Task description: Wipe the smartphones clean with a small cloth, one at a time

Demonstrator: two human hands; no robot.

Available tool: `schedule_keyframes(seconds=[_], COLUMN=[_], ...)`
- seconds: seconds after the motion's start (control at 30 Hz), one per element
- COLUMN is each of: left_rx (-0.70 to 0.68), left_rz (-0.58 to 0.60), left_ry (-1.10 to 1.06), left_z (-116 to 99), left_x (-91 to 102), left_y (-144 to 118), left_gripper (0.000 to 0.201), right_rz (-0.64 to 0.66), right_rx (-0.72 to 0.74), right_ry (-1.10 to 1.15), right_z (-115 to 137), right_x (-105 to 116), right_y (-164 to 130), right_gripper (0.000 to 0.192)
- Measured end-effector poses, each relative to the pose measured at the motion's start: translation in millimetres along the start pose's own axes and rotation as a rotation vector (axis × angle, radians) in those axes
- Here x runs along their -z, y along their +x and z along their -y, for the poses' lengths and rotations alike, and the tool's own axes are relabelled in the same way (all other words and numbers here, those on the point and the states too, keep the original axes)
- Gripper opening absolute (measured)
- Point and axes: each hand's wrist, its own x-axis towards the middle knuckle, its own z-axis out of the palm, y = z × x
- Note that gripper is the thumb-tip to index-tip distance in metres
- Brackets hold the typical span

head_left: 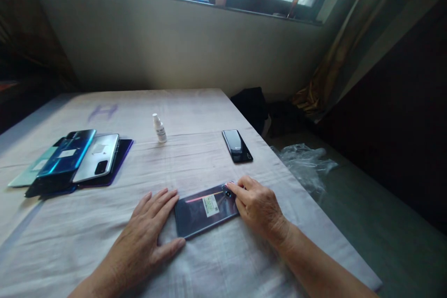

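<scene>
On the white cloth before me a dark, glossy phone [197, 216] lies back side up, with a white-green label in its middle and a round camera ring at its right end. My left hand [146, 233] rests flat, fingers stretched, its fingertips and thumb touching the phone's left end. At the right end, my right hand [260, 207] has its fingers curled around the corner, the index finger on the camera ring and the thumb by the near edge. Part of that end is hidden under the fingers.
A small white dropper bottle [159, 128] stands farther back. Near the table's right edge lies a black phone [237, 145]. Several phones overlap at the left, among them a blue one [68, 154] and a silver one [98, 156]. Crumpled clear plastic [307, 163] lies beyond the right edge.
</scene>
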Motion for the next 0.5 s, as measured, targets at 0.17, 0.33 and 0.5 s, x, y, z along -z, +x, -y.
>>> schedule_keyframes(seconds=[0.17, 0.33, 0.5], left_rx=[-0.001, 0.018, 0.015], left_rz=[-0.02, -0.019, -0.028], left_ry=[-0.004, -0.028, -0.025], left_z=[-0.2, 0.5, 0.2], left_x=[-1.8, -2.9, -2.5], left_y=[0.0, -0.1, -1.3], left_gripper=[0.08, 0.083, 0.084], right_rz=[-0.017, -0.026, -0.024], right_rx=[0.064, 0.066, 0.01], right_ry=[-0.007, 0.0, -0.02], right_z=[4.0, 4.0, -1.8], right_x=[-2.9, -2.5, -0.9], right_y=[2.5, 4.8, 4.3], right_gripper=[0.041, 0.041, 0.039])
